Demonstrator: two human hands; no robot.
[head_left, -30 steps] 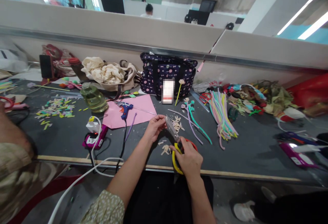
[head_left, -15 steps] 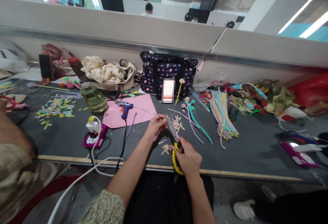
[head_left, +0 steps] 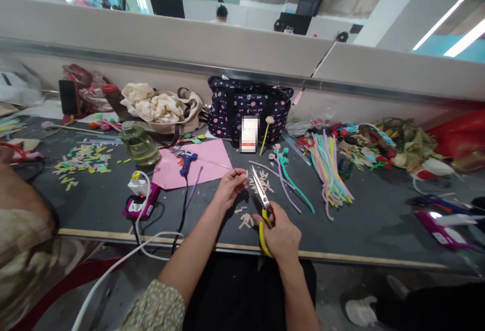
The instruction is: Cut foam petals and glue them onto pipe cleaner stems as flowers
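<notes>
My right hand (head_left: 282, 232) is wrapped round the yellow handles of a pair of scissors (head_left: 261, 189), whose blades point up and away over the table. My left hand (head_left: 232, 189) pinches a small pale cut piece (head_left: 247, 174) at its fingertips, just left of the blade tips and apart from them. Most of that piece is hidden by the fingers. Beyond and beside the blades lies a pile of short cream pieces (head_left: 265, 182). A smaller group of cut pieces (head_left: 246, 220) lies nearer me, between my two hands.
A blue glue gun (head_left: 185, 161) rests on a pink sheet (head_left: 215, 154) at left, near a bottle of liquid (head_left: 139, 144) and a purple power strip (head_left: 151, 204). Pastel pipe cleaners (head_left: 329, 169) lie at right. A patterned bag (head_left: 250, 103) stands behind. Another person's arm (head_left: 26, 194) is far left.
My right hand has drawn the scissors slightly right, away from my left fingertips. The blades now show more broadly. My left hand has barely moved.
</notes>
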